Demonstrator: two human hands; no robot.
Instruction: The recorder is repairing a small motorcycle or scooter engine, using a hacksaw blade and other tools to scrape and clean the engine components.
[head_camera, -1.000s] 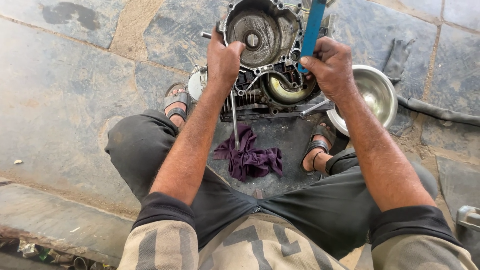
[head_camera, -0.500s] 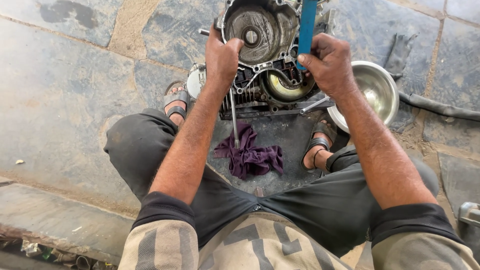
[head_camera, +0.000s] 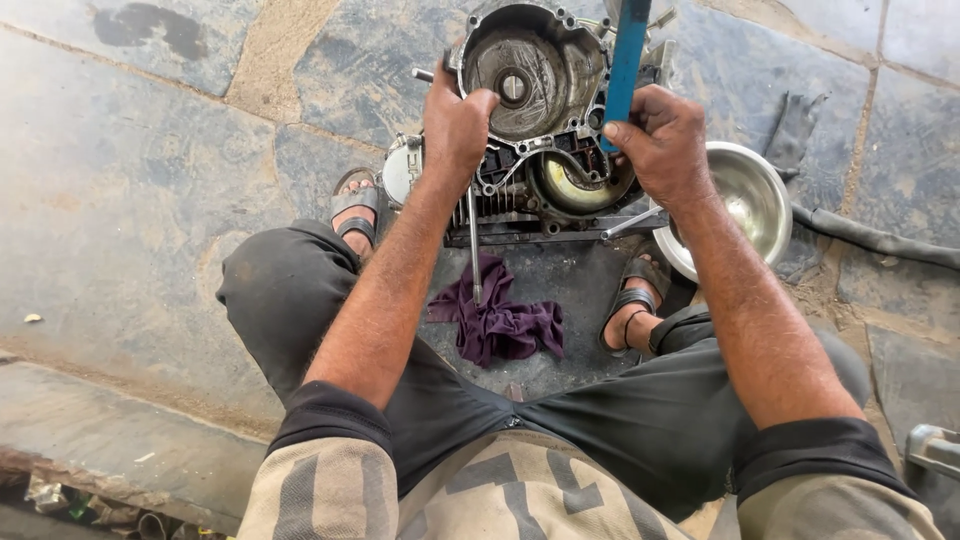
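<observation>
Head view, looking down between my knees. My left hand (head_camera: 455, 125) rests on the left rim of the engine case (head_camera: 530, 110), fingers (head_camera: 478, 102) curled over its edge and closed on it; a thin steel rod (head_camera: 473, 245) hangs below the palm, though I cannot tell whether the hand grips it. My right hand (head_camera: 665, 145) is closed around the blue bar (head_camera: 627, 60), a flat, straight, painted tool standing nearly upright against the case's right side. The case is grey cast metal, oily, with a round hollow and a central boss. A crumpled purple rag (head_camera: 505, 320) lies on the stone floor (head_camera: 150, 200) just before it; a shiny steel bowl (head_camera: 750, 195) sits beside my right wrist.
</observation>
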